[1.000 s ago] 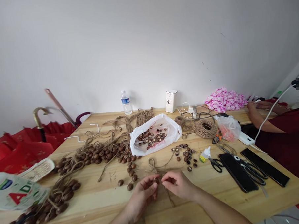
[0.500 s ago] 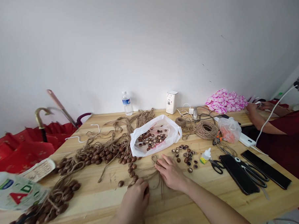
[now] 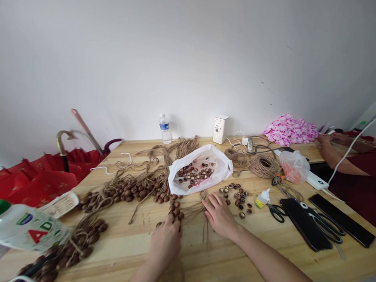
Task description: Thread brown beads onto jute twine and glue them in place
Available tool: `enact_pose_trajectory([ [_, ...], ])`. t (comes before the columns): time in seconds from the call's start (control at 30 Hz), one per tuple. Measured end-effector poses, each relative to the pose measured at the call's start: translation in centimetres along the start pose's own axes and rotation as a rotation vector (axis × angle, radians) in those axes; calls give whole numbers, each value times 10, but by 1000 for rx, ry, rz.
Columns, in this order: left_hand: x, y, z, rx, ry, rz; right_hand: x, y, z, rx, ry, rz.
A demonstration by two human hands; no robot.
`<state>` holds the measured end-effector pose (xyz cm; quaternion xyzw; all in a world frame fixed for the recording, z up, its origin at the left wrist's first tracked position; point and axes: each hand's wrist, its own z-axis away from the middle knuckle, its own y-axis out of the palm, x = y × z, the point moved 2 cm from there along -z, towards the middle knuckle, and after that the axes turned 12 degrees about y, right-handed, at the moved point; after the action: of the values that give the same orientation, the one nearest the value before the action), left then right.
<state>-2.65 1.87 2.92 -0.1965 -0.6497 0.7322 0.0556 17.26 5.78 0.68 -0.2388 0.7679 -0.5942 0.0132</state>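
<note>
My left hand point(image 3: 166, 237), fingers curled together, is at the near end of a small cluster of brown nut shells point(image 3: 175, 209); whatever it grips is hidden under the fingers. Thin cords point(image 3: 192, 211) run from the cluster toward my right hand point(image 3: 221, 216), which lies on the table with its fingers spread, over the cords just below a small cord loop point(image 3: 203, 194). Behind both hands sits a white plastic bag point(image 3: 177, 187), its mouth open, with shell halves inside. More shell halves point(image 3: 240, 197) are scattered to the right of my right hand.
Corded shells point(image 3: 131, 191) pile up at left, beside a white bottle point(image 3: 32, 226) and a tray point(image 3: 74, 200). To the right are a glue bottle point(image 3: 263, 198), scissors point(image 3: 324, 222), phones point(image 3: 300, 225) and twine coils point(image 3: 264, 166). Another person's hands point(image 3: 327, 145) are at far right.
My left hand has moved up toward the shells, which now sit closer together. My right hand stays over the cords. The whole view has shifted slightly to the left.
</note>
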Motion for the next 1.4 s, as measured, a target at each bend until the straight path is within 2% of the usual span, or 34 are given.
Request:
enact_pose_trajectory([
  [0.23,1,-3,4,2,-17,0,2,-1,0,-8,-5,-36],
  [0.4,0,0,7,-90,25,37,-4,-17,-2,-138,30,-235],
  [0.47,-6,1,9,-204,100,82,-11,-29,-1,-231,83,-306],
  [0.57,-21,4,13,-318,331,219,-24,-48,4,-372,180,-359],
  [0.67,-34,10,17,-324,433,320,-38,-64,8,-428,310,-442],
  [0.8,-44,19,21,-259,522,389,-54,-77,10,-439,477,-652],
  [0.87,-45,21,22,-291,540,385,-57,-81,10,-446,493,-609],
  [1.03,-46,16,23,-375,560,412,-61,-84,6,-289,474,-218],
  [1.2,-47,12,25,-320,583,460,-71,-84,6,-182,568,-83],
  [1.4,-44,18,24,-313,585,461,-77,-78,8,-19,656,44],
])
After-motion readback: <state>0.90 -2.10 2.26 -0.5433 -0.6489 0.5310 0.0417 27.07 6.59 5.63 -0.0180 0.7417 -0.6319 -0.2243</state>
